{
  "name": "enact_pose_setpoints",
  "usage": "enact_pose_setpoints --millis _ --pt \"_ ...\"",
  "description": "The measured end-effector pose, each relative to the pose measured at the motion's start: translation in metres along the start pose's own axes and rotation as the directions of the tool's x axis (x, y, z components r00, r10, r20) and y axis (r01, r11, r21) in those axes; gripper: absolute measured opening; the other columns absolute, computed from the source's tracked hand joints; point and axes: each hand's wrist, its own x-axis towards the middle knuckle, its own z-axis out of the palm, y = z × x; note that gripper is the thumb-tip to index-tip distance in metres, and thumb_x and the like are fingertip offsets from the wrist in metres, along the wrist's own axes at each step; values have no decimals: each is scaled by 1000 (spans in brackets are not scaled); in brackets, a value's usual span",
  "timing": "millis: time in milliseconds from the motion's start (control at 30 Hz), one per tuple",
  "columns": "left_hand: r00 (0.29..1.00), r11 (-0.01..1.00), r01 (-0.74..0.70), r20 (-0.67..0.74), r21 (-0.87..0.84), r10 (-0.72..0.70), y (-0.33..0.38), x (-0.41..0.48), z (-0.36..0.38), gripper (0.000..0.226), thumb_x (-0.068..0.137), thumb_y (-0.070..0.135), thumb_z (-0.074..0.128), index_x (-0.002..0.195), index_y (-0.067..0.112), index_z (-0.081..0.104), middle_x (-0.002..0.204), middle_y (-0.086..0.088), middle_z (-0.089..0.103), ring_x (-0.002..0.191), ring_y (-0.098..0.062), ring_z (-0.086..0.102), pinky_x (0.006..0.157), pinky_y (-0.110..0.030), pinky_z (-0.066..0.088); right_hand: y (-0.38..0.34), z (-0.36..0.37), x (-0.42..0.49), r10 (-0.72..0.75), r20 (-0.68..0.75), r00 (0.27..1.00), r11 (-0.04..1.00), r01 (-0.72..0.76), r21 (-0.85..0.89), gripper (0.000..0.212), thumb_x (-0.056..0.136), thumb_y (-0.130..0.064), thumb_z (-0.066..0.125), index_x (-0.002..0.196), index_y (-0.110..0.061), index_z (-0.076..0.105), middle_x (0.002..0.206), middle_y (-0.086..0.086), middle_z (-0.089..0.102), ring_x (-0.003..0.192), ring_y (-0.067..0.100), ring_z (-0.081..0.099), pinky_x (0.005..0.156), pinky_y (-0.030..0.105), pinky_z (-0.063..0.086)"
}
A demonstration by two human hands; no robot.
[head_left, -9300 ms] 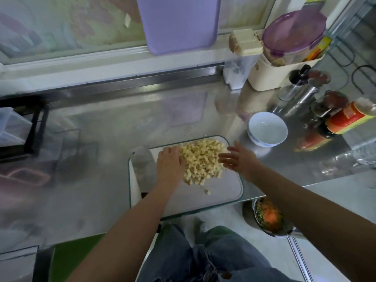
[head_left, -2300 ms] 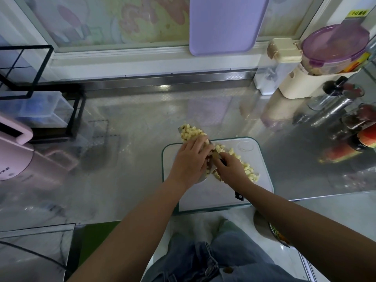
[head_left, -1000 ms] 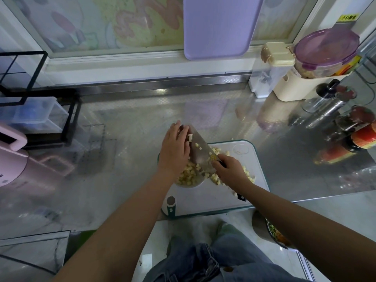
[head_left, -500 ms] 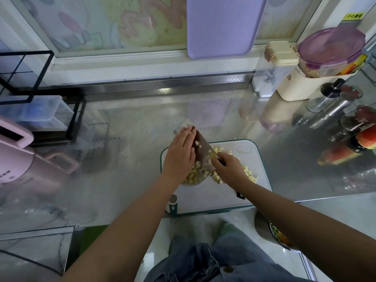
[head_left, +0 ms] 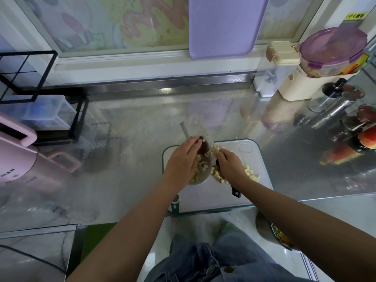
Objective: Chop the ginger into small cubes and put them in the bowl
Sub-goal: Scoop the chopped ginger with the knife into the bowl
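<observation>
Ginger cubes (head_left: 250, 172) lie in a pale heap on the right half of a white, teal-edged cutting board (head_left: 254, 198), and more of them fill a small bowl (head_left: 203, 179) that stands on the board's left side. A knife (head_left: 187, 132) is tilted over the bowl with its blade raised and its tip pointing away from the person; a few cubes cling to the steel. The left hand (head_left: 181, 162) reaches over the bowl, its fingers straight and laid against the blade's face among the cubes — holding nothing. The right hand (head_left: 230, 167) has its fingers wrapped round the knife's dark handle, whose butt sticks out behind the wrist.

The board sits at the near edge of a shiny steel bench (head_left: 132, 159). A purple board (head_left: 227, 25) hangs against the window behind. To the left stand a pink appliance (head_left: 14, 157) and a black wire rack (head_left: 26, 76); to the right — a purple-lidded container (head_left: 333, 45), a clear canister with a cream lid (head_left: 282, 51) and several bottles (head_left: 366, 139). On the floor below, beside the person's jeans (head_left: 203, 263), a metal bowl of chopped vegetables (head_left: 278, 235) shows.
</observation>
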Motion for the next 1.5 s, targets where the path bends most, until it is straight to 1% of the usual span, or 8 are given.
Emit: enact_pose_setpoints --millis 133,400,567,767,900,1000,1167,1500 --pt "985 991 -123 127 51 115 0 7 3 62 96 6 40 153 11 16 161 -2 10 148 -17 11 121 -31 13 -6 1 1 24 5 1000 996 -25 84 33 99 -19 33 70 -13 47 61 5 51 54 17 45 54 30 36" --pt "992 1000 -29 119 5 28 -9 -24 -6 51 93 9 50 143 13 41 151 -6 36 140 -23 33 118 -32 20 -5 -1 2 37 -3 999 996 -36 87 28 98 -14 33 74 -9 46 66 11 51 48 14 45 47 27 35" --pt "982 986 -166 96 30 163 11 3 -6 57 97 12 47 150 11 27 158 -5 23 146 -19 21 119 -34 22 -7 4 0 -1 60 998 999 -1 39 34 100 -16 33 71 -12 51 65 9 54 56 19 45 57 34 37" --pt "958 970 -232 189 70 215 -2 -18 0 57 98 14 48 151 10 24 159 -6 19 147 -20 19 121 -31 11 -8 0 1 34 -7 999 995 -33 99 31 97 -12 32 69 -11 44 60 7 53 44 15 42 41 24 34" --pt "984 993 -104 154 55 94 -11 -35 -2 54 95 13 48 147 14 34 155 -5 29 144 -22 27 116 -27 11 -6 1 0 45 -33 998 994 -42 102 29 97 -13 33 70 -11 44 63 9 54 46 15 44 42 25 34" --pt "978 982 -180 122 60 171 2 -24 -4 57 92 9 55 146 9 36 153 -9 34 141 -26 32 118 -34 18 -9 5 -1 49 -15 999 993 -47 107 32 99 -14 33 71 -10 47 63 9 54 46 15 44 42 24 35" --pt "951 962 -250 215 109 223 1 -31 4 61 98 11 46 152 12 18 160 -3 14 147 -19 16 122 -35 14 -16 6 -1 103 -3 995 970 -100 221 26 97 -12 33 76 -6 48 62 11 54 45 18 42 42 26 35" --pt "985 980 -170 37 106 167 9 -27 1 51 88 21 60 137 12 49 140 -8 50 129 -25 49 111 -36 32 -8 6 -12 103 25 994 971 -106 214 28 97 -12 34 73 -9 47 59 9 53 44 18 43 43 27 36"
